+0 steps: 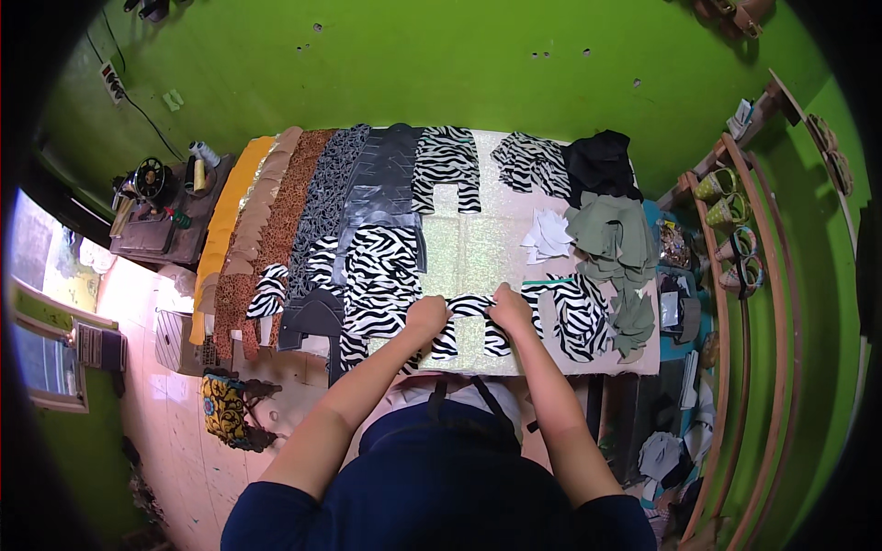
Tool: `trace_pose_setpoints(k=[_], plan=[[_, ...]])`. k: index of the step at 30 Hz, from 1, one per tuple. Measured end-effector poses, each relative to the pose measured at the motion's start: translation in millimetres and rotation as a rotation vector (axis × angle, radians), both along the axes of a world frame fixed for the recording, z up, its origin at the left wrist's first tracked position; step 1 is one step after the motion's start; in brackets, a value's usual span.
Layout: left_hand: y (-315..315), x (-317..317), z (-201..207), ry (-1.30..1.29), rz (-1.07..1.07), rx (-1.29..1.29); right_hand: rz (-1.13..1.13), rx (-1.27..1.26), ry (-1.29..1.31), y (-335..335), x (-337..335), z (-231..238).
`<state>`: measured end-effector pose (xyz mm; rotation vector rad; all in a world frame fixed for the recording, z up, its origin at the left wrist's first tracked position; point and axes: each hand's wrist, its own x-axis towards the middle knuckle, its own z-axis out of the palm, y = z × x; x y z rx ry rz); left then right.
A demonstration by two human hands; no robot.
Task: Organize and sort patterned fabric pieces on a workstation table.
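Two hands of yours are at work near the front edge of the table (643, 356), a little right of its middle, with one zebra piece (470, 306) between them. Your left hand (427, 315) is clamped on its left upper corner, fingers curled, and your right hand (508, 309) is clamped in the same way on its right upper corner. Your hands stand apart, and the narrow top band of the piece spans the gap. Its two legs point down toward the front edge, over the glittery sheet (491, 248).

Just beyond your left hand you have a zebra stack (384, 266), reaching from the front edge toward the middle of the table. Just beside your right hand lie more zebra cuttings (579, 317), with green cloth (611, 234) heaped along the right edge and black cloth (602, 167) at the back right corner. White scraps (549, 234) lie between the sheet and the green cloth. Against the back edge you see a notched zebra panel (447, 156) and, right of it, a zebra bundle (533, 163). Toward the left edge run long strips: dark grey (390, 174), patterned grey (326, 193), spotted brown (287, 211), tan (250, 239) and, outermost, yellow (234, 207).
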<state>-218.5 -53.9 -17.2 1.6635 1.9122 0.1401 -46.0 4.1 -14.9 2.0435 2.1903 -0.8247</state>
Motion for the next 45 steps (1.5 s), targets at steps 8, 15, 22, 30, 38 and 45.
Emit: trace_pose_setpoints(k=[8, 15, 22, 30, 38, 45], plan=[[-9.6, -1.8, -1.4, 0.184, -0.107, 0.253, 0.329, 0.545, 0.218, -41.5, -21.1, -0.5], [-10.4, -1.5, -5.2, 0.215, -0.14, 0.42, 0.128, 0.578, 0.028, -50.4, -2.1, -27.5], [3.6, 2.5, -5.7, 0.144, -0.139, 0.187, 0.149, 0.497, 0.112, -31.6, 15.8, -17.0], [19.5, 2.6, 7.0, 0.111, -0.142, -0.053, 0.108, 0.176, 0.117, -10.4, 8.7, -11.7], [13.8, -3.7, -6.4, 0.097, -0.206, 0.199, 0.108, 0.262, 0.173, -14.4, -9.7, -5.2], [53.8, -26.2, 22.5, -0.293, 0.061, 0.168, -0.005, -0.064, 0.471, 48.1, 0.8, 7.8]])
